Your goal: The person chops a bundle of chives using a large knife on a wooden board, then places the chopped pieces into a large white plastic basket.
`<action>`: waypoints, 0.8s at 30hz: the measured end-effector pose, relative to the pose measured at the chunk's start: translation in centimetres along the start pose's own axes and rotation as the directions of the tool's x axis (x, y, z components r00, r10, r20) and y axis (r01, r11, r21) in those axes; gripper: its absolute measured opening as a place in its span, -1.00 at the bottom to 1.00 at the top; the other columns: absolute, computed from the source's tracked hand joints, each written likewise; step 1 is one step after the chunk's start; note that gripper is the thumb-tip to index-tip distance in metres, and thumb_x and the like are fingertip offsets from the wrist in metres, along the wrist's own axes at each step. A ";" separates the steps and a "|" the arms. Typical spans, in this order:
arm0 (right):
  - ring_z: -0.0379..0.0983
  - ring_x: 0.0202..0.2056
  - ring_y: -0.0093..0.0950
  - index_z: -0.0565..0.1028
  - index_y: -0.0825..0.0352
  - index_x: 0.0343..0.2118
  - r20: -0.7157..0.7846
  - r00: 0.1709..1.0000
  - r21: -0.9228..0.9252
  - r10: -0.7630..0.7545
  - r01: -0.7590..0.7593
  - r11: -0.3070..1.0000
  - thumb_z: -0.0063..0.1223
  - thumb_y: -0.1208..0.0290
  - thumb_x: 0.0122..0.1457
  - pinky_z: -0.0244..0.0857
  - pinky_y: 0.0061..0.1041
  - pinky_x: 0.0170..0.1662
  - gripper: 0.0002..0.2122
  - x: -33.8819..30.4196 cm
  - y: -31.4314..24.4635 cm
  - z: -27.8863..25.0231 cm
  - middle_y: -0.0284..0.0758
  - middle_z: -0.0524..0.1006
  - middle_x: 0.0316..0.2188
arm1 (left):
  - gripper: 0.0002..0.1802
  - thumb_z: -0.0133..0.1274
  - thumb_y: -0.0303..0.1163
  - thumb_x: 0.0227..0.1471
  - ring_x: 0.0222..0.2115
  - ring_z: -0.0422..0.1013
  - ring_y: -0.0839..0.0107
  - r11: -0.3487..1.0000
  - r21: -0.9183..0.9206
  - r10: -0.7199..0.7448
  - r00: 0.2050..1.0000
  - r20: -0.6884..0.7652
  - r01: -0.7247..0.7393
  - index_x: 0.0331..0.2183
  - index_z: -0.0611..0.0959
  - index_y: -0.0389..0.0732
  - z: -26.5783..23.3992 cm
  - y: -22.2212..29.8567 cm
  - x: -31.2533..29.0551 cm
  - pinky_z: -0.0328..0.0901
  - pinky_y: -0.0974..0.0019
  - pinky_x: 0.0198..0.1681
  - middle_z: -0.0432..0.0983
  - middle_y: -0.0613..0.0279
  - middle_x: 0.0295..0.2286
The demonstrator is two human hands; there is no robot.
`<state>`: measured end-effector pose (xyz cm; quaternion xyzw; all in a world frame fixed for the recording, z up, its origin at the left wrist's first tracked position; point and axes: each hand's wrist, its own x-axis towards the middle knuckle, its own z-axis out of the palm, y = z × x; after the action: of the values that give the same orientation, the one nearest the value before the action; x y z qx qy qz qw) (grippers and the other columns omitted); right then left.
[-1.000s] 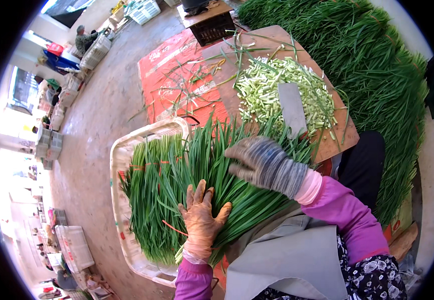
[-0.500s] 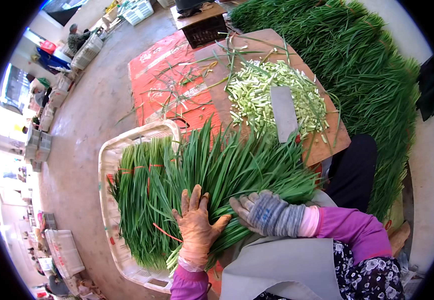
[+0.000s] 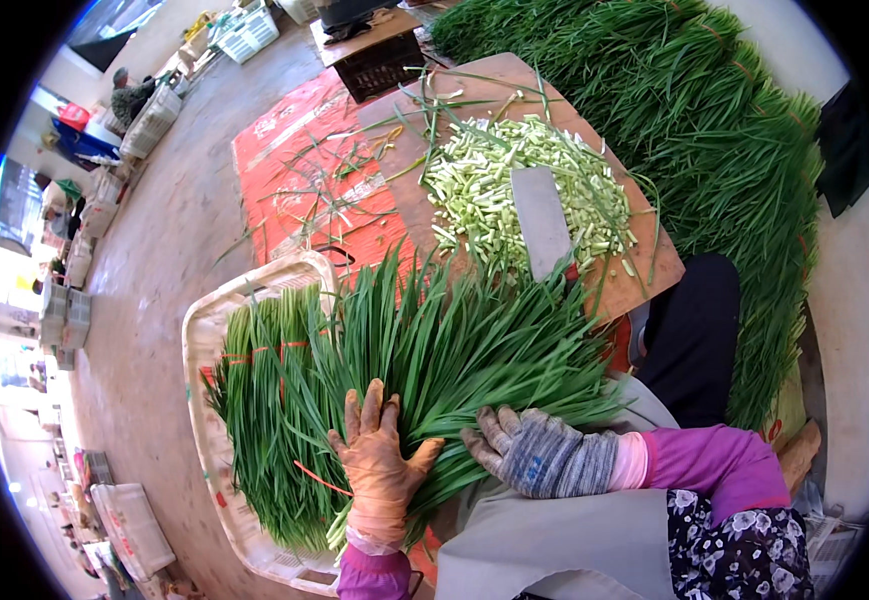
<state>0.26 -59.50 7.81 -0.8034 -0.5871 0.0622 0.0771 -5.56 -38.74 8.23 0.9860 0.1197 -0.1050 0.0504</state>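
Note:
A loose heap of garlic chives, long flat green leaves fanned out, lies across the right part of a white plastic basket and over my lap. My left hand, in an orange rubber glove, rests on the leaves with fingers spread and thumb out. My right hand, in a grey knitted glove, lies on the near side of the heap with its fingers stretched over the leaves. Tied bundles of chives fill the basket's left side, and a red band pokes out beside my left hand.
Beyond the heap stands a brown board with chopped pale stalk pieces and a cleaver. A red sheet lies under stray leaves. Chives are piled high at right. Crates line the left, where a person sits.
The view has shifted slightly, so the board and basket appear a little further left. Both hands stay on the chives; my right fingers look a bit more stretched out.

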 end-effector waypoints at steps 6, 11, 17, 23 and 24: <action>0.38 -0.07 -0.14 0.33 0.42 0.00 0.041 0.999 0.066 -0.033 0.030 0.997 -0.24 0.32 0.09 0.34 -0.22 -0.19 -0.57 -0.7 0.4 -0.4 0.07 0.35 -0.02 | -0.14 0.23 0.12 -0.34 0.20 -0.06 0.12 1.000 0.018 0.001 1.000 0.011 -0.001 0.01 0.44 -0.12 -0.1 0.0 0.2 -0.06 -0.35 0.07 0.06 0.39 0.16; 0.38 -0.08 -0.14 0.35 0.42 -0.03 0.041 0.998 0.071 -0.044 0.041 0.997 -0.23 0.31 0.08 0.35 -0.23 -0.21 -0.59 -0.7 0.6 -0.3 0.07 0.33 -0.01 | -0.15 0.22 0.12 -0.33 0.20 -0.06 0.12 1.000 0.024 0.000 1.000 0.006 -0.001 0.00 0.45 -0.12 0.0 -0.1 0.2 -0.05 -0.36 0.06 0.06 0.39 0.16; 0.39 -0.09 -0.15 0.36 0.41 -0.04 0.053 0.998 0.123 -0.042 0.035 0.992 -0.21 0.31 0.08 0.36 -0.24 -0.22 -0.59 -0.5 1.1 -0.3 0.04 0.35 -0.02 | -0.18 0.21 0.12 -0.31 0.20 -0.06 0.14 1.000 0.026 0.007 1.000 0.000 -0.007 0.00 0.45 -0.10 -0.2 0.0 0.3 -0.05 -0.37 0.05 0.07 0.39 0.16; 0.33 -0.01 -0.18 0.37 0.35 -0.03 0.006 1.000 0.139 -0.016 0.015 0.990 -0.18 0.28 0.04 0.32 -0.16 -0.15 -0.58 -0.6 1.6 -0.2 -0.03 0.36 -0.01 | -0.48 0.13 -0.18 -0.11 0.15 0.06 0.16 0.984 -0.061 0.163 0.982 -0.098 -0.170 -0.05 0.51 -0.09 -2.0 0.8 -0.2 0.01 -0.28 0.03 0.21 0.36 0.09; 0.32 0.00 -0.20 0.38 0.30 -0.03 -0.099 0.995 0.075 -0.015 0.022 0.997 -0.16 0.27 0.03 0.27 -0.10 -0.09 -0.58 -0.7 2.0 -0.3 -0.09 0.37 -0.01 | -0.59 0.10 -0.41 -0.10 0.08 0.18 0.05 0.934 -0.164 0.284 0.937 -0.206 -0.319 -0.12 0.55 -0.18 -3.4 1.1 -0.7 0.08 -0.10 0.07 0.33 0.18 0.01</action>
<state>1.96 -60.77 7.74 -0.7966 -0.5871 0.0441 0.1369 -5.25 -39.55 11.76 0.9883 -0.0197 0.0051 0.1512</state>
